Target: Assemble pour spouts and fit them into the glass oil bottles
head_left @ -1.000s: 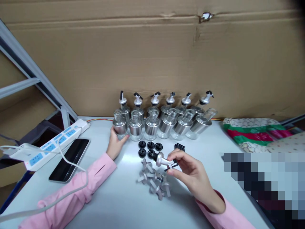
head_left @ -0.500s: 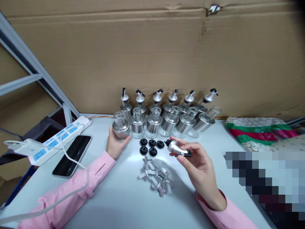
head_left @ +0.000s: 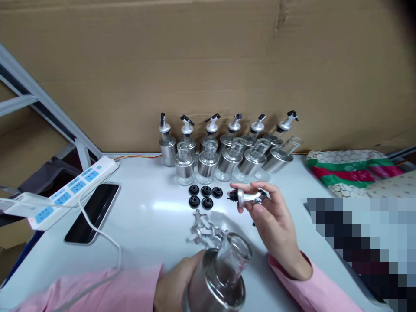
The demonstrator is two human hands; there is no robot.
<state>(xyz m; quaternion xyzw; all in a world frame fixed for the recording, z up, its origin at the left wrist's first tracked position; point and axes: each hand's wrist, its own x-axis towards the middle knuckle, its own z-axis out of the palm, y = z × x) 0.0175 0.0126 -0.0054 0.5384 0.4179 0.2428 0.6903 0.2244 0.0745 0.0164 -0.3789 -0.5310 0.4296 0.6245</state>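
My left hand (head_left: pixel 177 281) is wrapped round a glass bottle with a metal sleeve (head_left: pixel 216 281), close to the camera at the bottom, its bare neck leaning right. Between thumb and fingers, my right hand (head_left: pixel 276 221) holds a pourer spout (head_left: pixel 247 197), its black stopper end pointing left and its black lever cap to the right. Left of it lie several black rubber stoppers (head_left: pixel 206 190). A heap of silver metal spout parts (head_left: pixel 204 227) sits below them, partly hidden behind the held bottle.
Several open bottles (head_left: pixel 184 167) stand in a front row, with several spouted bottles (head_left: pixel 168 149) behind them against cardboard. A phone (head_left: pixel 94 214), a power strip (head_left: pixel 74 190) and a white cable (head_left: pixel 97 227) lie at left; a patterned bag (head_left: pixel 351 171) is at right.
My left hand has taken the leftmost front bottle from the row and brought it toward me, down and right. The pourer spout in my right hand has turned to lie nearly level.
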